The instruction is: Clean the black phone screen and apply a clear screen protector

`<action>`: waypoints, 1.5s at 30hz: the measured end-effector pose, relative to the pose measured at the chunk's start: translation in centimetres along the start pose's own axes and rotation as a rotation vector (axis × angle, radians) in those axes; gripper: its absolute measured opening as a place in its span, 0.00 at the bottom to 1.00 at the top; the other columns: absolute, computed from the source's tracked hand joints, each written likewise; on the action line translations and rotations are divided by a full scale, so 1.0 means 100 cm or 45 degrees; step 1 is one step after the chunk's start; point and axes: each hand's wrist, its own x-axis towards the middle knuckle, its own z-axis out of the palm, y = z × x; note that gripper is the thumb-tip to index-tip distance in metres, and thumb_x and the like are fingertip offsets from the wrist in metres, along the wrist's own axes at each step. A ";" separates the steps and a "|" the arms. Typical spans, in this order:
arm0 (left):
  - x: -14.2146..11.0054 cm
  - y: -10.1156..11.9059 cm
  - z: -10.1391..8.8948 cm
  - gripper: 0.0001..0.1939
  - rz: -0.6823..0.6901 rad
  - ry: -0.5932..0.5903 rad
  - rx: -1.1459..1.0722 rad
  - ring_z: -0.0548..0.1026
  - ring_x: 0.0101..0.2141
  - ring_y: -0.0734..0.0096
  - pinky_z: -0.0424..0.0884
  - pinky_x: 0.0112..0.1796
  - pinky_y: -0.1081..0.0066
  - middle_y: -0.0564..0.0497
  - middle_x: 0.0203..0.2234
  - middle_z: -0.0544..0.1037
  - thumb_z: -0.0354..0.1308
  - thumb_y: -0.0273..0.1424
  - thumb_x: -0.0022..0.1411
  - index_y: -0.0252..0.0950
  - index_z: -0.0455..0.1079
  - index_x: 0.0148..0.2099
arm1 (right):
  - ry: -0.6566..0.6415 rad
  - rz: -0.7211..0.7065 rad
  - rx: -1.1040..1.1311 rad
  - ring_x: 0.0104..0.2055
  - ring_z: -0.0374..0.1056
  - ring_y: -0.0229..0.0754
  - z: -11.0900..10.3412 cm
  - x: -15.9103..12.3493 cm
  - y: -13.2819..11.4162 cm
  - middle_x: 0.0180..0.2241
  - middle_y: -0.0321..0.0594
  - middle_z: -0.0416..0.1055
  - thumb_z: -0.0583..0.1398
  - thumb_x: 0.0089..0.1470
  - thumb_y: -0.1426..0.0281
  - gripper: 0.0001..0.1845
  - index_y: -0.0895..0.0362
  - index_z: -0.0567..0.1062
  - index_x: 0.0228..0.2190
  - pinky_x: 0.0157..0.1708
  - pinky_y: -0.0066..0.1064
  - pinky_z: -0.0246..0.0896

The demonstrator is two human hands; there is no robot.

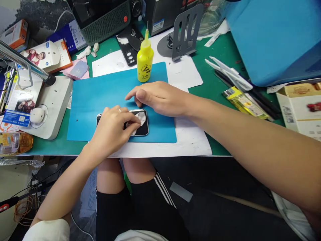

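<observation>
A smartphone [143, 130] with a black face and silver rim lies flat on a blue mat [82, 100]. My left hand [114, 127] is over its left half, fingers pinched on a crumpled white wipe [141, 117] that rests against the phone's surface. Just above the phone's right end hovers my right hand [155, 97], its index finger stretched toward the left and the other fingers loosely curled. Nothing shows in it. A yellow dispenser bottle [144, 63] with a thin nozzle stands upright on the mat behind the right hand.
Behind the mat are a phone back cover [129, 45] and a grey stand [184, 33]. Tweezers [230, 75] and a yellow packet [247, 103] lie at right, near a blue bin-like object [273, 40]. A white lamp base [54, 110] and boxes [47, 55] crowd the left.
</observation>
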 end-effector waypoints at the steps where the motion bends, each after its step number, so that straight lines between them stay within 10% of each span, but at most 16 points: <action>1: 0.001 0.001 0.001 0.07 0.008 0.000 0.020 0.74 0.36 0.63 0.54 0.37 0.62 0.55 0.32 0.84 0.65 0.27 0.68 0.41 0.80 0.35 | 0.014 0.000 0.001 0.37 0.68 0.42 0.000 0.000 0.000 0.32 0.41 0.72 0.37 0.65 0.35 0.45 0.55 0.77 0.35 0.39 0.36 0.59; 35: 0.001 0.015 0.015 0.09 -0.055 0.133 0.132 0.79 0.37 0.58 0.60 0.39 0.59 0.51 0.34 0.84 0.60 0.29 0.71 0.41 0.80 0.37 | 0.026 0.049 0.114 0.39 0.70 0.45 -0.001 -0.002 0.001 0.34 0.40 0.75 0.42 0.65 0.35 0.43 0.55 0.80 0.43 0.43 0.36 0.61; 45: -0.004 0.015 0.018 0.09 -0.037 0.163 0.149 0.79 0.38 0.58 0.62 0.40 0.59 0.50 0.34 0.83 0.59 0.29 0.71 0.40 0.79 0.37 | -0.014 0.057 0.090 0.41 0.69 0.45 -0.003 -0.001 0.002 0.35 0.40 0.74 0.46 0.72 0.50 0.29 0.55 0.79 0.47 0.48 0.37 0.61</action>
